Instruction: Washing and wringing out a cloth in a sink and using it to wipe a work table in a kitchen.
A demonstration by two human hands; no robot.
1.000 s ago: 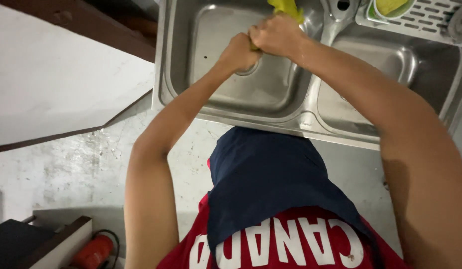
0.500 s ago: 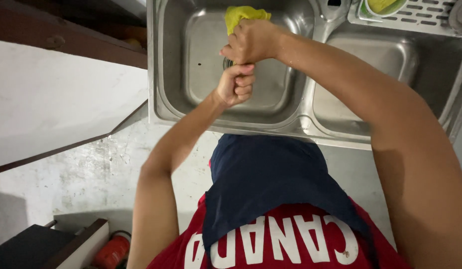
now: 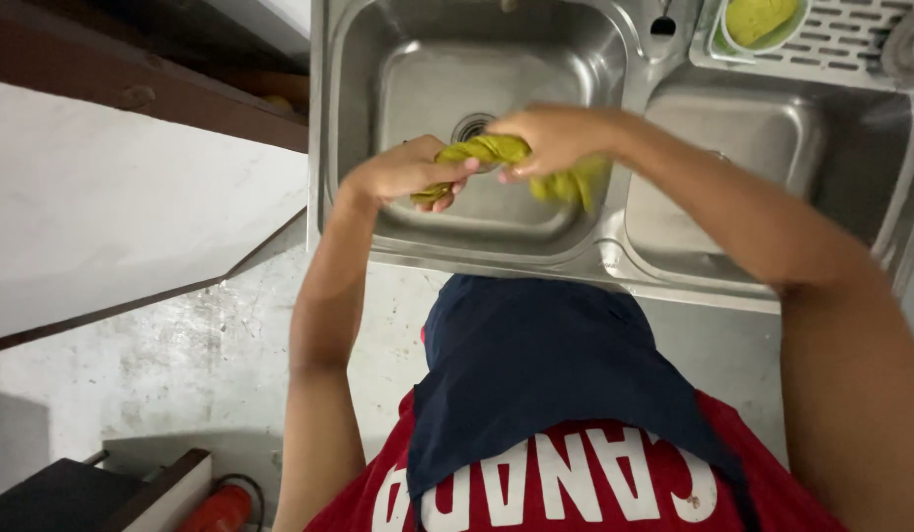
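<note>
A yellow-green cloth [image 3: 487, 153] is twisted into a rope between both hands, above the left basin of a steel double sink [image 3: 359, 118]. My left hand [image 3: 403, 175] grips its left end. My right hand [image 3: 551, 138] grips the other end, with a loose bunch of cloth hanging below the fingers. The drain [image 3: 469, 126] lies just behind the cloth.
The right basin [image 3: 762, 148] is beside my right forearm. A perforated rack [image 3: 851, 39] at the back right holds a small bowl with a yellow-green sponge [image 3: 762, 20]. A white counter [image 3: 112, 207] lies left. On the floor stands a red canister [image 3: 216, 510].
Both hands came down and toward me from the back of the sink. The cloth, held upright in the right hand, is now stretched sideways between both hands and twisted.
</note>
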